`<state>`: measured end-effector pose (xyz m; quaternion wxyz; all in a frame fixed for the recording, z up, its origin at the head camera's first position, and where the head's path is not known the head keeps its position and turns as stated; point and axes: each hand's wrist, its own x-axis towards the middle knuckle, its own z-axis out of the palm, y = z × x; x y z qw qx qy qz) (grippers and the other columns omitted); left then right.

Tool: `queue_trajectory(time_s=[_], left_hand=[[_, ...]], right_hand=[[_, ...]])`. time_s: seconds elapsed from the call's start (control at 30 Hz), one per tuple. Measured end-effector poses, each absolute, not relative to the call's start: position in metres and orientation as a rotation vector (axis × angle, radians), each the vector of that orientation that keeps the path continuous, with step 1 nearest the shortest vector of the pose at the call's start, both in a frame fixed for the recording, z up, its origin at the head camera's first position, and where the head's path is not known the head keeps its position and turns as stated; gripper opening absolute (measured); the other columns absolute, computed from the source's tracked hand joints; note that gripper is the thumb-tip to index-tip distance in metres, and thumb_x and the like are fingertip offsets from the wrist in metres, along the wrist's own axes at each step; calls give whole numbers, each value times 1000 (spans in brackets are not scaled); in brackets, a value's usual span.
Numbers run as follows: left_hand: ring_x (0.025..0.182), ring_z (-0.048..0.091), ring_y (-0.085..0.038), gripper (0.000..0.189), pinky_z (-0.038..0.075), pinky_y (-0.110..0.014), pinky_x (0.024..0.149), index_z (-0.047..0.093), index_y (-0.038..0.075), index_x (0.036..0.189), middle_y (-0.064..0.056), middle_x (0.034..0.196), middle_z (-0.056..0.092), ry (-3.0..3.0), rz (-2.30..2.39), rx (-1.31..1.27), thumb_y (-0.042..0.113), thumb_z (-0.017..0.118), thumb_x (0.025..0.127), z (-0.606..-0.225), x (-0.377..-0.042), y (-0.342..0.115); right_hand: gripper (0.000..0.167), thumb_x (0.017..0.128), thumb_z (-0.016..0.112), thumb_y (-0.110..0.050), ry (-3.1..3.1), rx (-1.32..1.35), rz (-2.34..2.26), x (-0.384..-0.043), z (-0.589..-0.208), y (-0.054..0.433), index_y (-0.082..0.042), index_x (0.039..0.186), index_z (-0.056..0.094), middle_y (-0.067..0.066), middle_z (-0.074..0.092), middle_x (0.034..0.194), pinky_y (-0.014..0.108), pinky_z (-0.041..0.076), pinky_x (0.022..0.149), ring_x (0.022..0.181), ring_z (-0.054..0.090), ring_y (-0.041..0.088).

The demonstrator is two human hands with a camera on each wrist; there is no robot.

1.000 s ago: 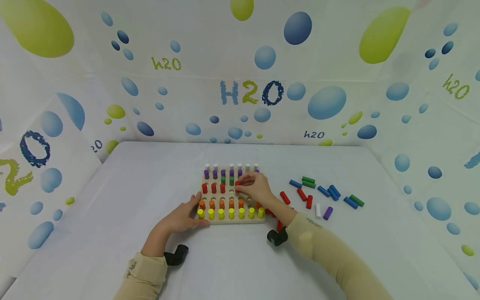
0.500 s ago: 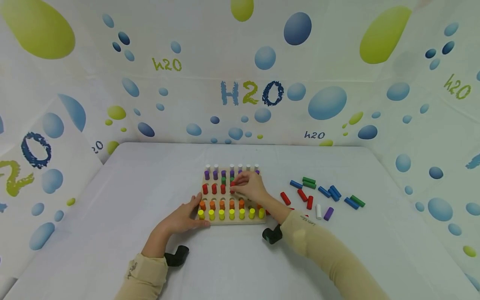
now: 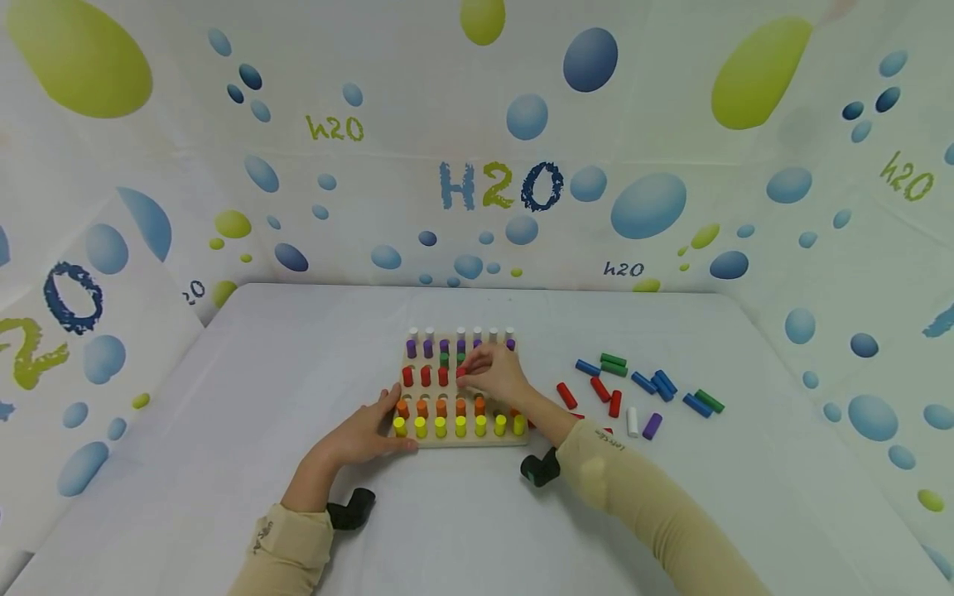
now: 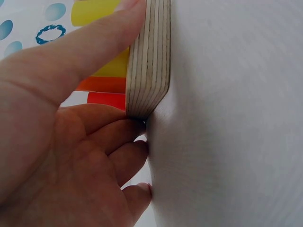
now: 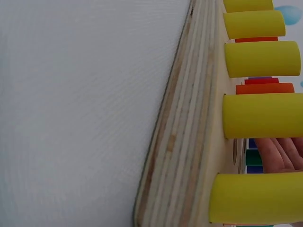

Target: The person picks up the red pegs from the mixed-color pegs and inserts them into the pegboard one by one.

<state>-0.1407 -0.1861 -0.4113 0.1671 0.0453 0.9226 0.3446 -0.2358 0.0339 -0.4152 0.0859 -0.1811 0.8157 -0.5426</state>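
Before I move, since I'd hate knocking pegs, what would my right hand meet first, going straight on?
Besides the red peg it pinches, your right hand would probably meet the neighbouring red peg to its left. Depth is unclear, so the green peg behind could come first.

Spotted "H2O" curtains (image 3: 402,132) are enclosing a white-covered table (image 3: 455,505) on three sides, giving the place the look of a makeshift booth.
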Motion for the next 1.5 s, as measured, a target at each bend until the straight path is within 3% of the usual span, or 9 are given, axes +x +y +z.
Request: queue_trajectory(time_s=[1.0,1.5], left_hand=[[134,9,-44,103,5,-57,107,13,5,146,-27,147,12,2626,947,112,47,72,73,-415,-142,-187],[134,10,-45,103,7,-58,106,14,5,146,-27,147,12,2623,949,106,47,72,73,-413,-141,-186]], right_hand=[[16,78,71,-3,2412,-508,-1579,-236,-412,36,1,90,63,10,68,86,26,53,74,77,65,18],[15,79,72,-12,2417,-420,-1568,-234,-409,47,-6,92,66,4,67,89,26,53,76,82,64,16]])
